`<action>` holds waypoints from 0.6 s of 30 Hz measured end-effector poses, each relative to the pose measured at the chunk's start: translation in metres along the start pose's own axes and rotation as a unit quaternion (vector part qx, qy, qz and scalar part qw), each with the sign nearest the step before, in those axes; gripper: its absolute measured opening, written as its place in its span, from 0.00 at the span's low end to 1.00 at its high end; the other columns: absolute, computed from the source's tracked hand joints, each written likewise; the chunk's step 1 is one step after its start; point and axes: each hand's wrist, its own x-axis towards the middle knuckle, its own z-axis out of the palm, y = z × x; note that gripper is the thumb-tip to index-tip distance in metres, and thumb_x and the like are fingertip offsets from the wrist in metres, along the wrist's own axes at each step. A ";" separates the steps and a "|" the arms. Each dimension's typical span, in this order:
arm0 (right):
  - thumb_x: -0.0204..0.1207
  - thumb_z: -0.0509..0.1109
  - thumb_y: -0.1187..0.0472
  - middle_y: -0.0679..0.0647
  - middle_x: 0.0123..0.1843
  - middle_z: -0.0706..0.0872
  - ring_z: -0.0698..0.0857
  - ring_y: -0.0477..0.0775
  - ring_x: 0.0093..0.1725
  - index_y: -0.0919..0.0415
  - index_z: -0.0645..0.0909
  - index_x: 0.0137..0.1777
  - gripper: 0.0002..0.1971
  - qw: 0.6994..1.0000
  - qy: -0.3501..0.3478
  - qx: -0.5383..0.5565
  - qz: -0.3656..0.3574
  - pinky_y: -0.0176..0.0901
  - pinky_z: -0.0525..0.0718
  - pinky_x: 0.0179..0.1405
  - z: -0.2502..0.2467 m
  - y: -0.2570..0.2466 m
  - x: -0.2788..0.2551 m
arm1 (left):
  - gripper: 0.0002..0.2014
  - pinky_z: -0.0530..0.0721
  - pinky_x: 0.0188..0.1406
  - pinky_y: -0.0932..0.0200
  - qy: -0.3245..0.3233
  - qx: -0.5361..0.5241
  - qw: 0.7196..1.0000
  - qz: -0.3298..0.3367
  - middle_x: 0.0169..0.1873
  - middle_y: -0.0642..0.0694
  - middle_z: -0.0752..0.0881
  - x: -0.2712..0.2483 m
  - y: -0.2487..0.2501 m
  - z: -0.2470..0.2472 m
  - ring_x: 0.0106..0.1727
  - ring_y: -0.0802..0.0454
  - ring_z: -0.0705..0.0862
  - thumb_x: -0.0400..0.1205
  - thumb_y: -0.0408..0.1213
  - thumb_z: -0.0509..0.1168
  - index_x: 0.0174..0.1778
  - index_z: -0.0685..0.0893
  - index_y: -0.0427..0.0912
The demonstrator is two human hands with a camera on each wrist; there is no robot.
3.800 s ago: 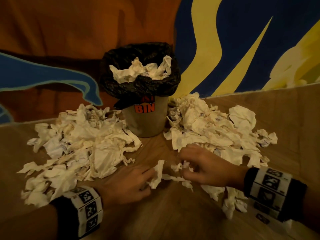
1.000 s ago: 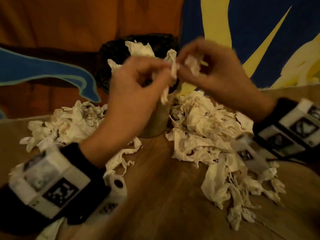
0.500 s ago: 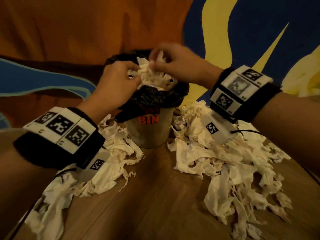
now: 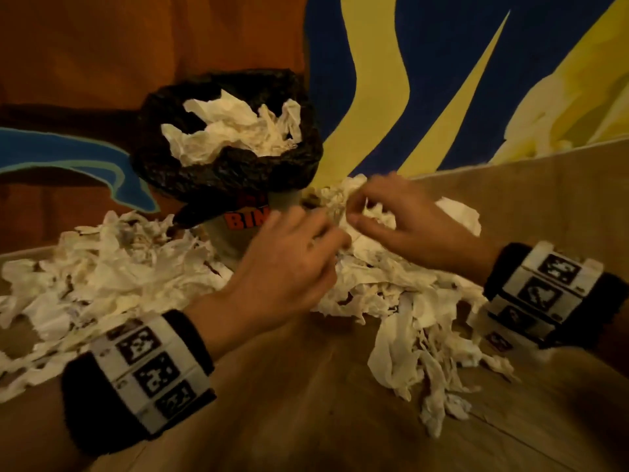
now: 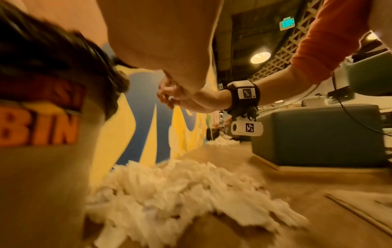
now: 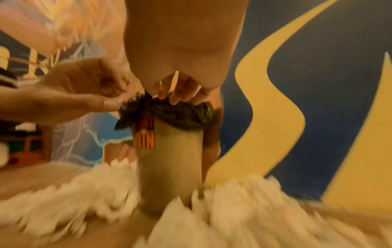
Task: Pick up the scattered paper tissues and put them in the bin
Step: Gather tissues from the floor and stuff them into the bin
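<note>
One bin (image 4: 235, 206), two tissue piles (image 4: 391, 284); both hands (image 4: 289, 267) half-curled above, grip unclear

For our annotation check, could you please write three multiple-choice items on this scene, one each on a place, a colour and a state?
1. Both hands are over which tissue pile?
A. left of the bin
B. right of the bin
C. behind the bin

2. The bin's liner is
A. black
B. white
C. blue

3. The bin is
A. empty
B. tipped over
C. upright, tissues showing at its top

Key: B, the left hand and right hand are over the right pile; A, the liner is black; C, the bin stands with tissues at its rim.
</note>
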 end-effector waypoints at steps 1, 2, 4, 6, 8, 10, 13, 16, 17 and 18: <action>0.82 0.65 0.54 0.44 0.46 0.80 0.74 0.46 0.47 0.52 0.79 0.50 0.04 0.999 -0.040 -0.004 0.012 0.32 0.71 0.50 0.008 0.007 -0.017 | 0.13 0.65 0.39 0.55 -0.056 -0.014 0.998 0.017 0.48 0.45 0.79 -0.005 0.005 0.015 0.46 0.49 0.70 0.75 0.40 0.68 0.54 0.80 0.45; 0.82 0.64 0.54 0.45 0.47 0.80 0.74 0.47 0.48 0.51 0.79 0.51 0.04 0.995 -0.089 -0.006 0.031 0.37 0.73 0.51 0.016 0.014 -0.034 | 0.14 0.67 0.39 0.56 -0.113 -0.028 0.993 0.031 0.49 0.46 0.79 -0.009 0.009 0.029 0.47 0.49 0.71 0.74 0.41 0.69 0.55 0.79 0.46; 0.82 0.63 0.51 0.46 0.53 0.78 0.73 0.46 0.53 0.49 0.76 0.58 0.08 0.973 -0.212 -0.012 0.087 0.42 0.75 0.53 0.028 0.021 -0.066 | 0.16 0.70 0.38 0.59 -0.217 -0.054 0.974 0.042 0.56 0.47 0.77 -0.017 0.015 0.052 0.51 0.50 0.73 0.76 0.42 0.68 0.60 0.77 0.48; 0.82 0.62 0.46 0.44 0.59 0.74 0.72 0.43 0.57 0.46 0.71 0.66 0.14 0.940 -0.318 -0.003 0.122 0.41 0.75 0.57 0.038 0.023 -0.091 | 0.19 0.69 0.41 0.61 -0.276 -0.082 0.957 0.032 0.69 0.46 0.70 -0.025 0.017 0.070 0.59 0.49 0.72 0.81 0.42 0.63 0.68 0.72 0.50; 0.80 0.63 0.41 0.43 0.63 0.72 0.74 0.43 0.58 0.43 0.65 0.74 0.24 0.914 -0.373 0.032 0.159 0.40 0.77 0.58 0.044 0.020 -0.111 | 0.22 0.72 0.49 0.62 -0.296 -0.110 0.948 0.034 0.77 0.44 0.60 -0.033 0.017 0.083 0.67 0.48 0.70 0.85 0.41 0.58 0.76 0.66 0.54; 0.78 0.63 0.37 0.46 0.68 0.72 0.76 0.48 0.62 0.40 0.55 0.80 0.34 0.897 -0.406 0.008 0.177 0.45 0.80 0.59 0.052 0.017 -0.127 | 0.25 0.72 0.58 0.62 -0.337 -0.117 0.934 0.038 0.81 0.45 0.53 -0.039 0.017 0.093 0.73 0.48 0.66 0.87 0.42 0.54 0.80 0.57 0.59; 0.79 0.65 0.41 0.53 0.70 0.70 0.74 0.56 0.64 0.42 0.49 0.82 0.37 0.882 -0.448 -0.092 0.112 0.54 0.80 0.60 0.071 0.012 -0.143 | 0.27 0.68 0.70 0.57 -0.414 -0.096 0.904 0.048 0.81 0.48 0.53 -0.046 0.018 0.105 0.77 0.49 0.61 0.88 0.46 0.50 0.82 0.48 0.61; 0.83 0.63 0.55 0.56 0.73 0.66 0.71 0.58 0.68 0.50 0.52 0.83 0.33 0.867 -0.477 -0.092 0.110 0.52 0.77 0.65 0.080 0.009 -0.149 | 0.23 0.65 0.75 0.58 -0.433 -0.108 0.895 0.019 0.79 0.49 0.61 -0.055 0.019 0.110 0.76 0.52 0.62 0.89 0.46 0.48 0.81 0.57 0.54; 0.83 0.62 0.60 0.57 0.74 0.65 0.70 0.59 0.71 0.54 0.55 0.83 0.30 0.867 -0.479 -0.085 0.110 0.51 0.76 0.69 0.080 0.009 -0.148 | 0.21 0.65 0.75 0.58 -0.426 -0.114 0.898 0.005 0.77 0.48 0.64 -0.057 0.020 0.111 0.75 0.53 0.64 0.89 0.46 0.49 0.79 0.61 0.52; 0.83 0.62 0.64 0.58 0.76 0.65 0.70 0.59 0.73 0.57 0.58 0.82 0.28 0.867 -0.480 -0.078 0.109 0.51 0.74 0.71 0.079 0.008 -0.148 | 0.19 0.66 0.74 0.58 -0.420 -0.116 0.900 -0.007 0.74 0.49 0.67 -0.059 0.021 0.110 0.72 0.53 0.67 0.88 0.46 0.50 0.77 0.65 0.51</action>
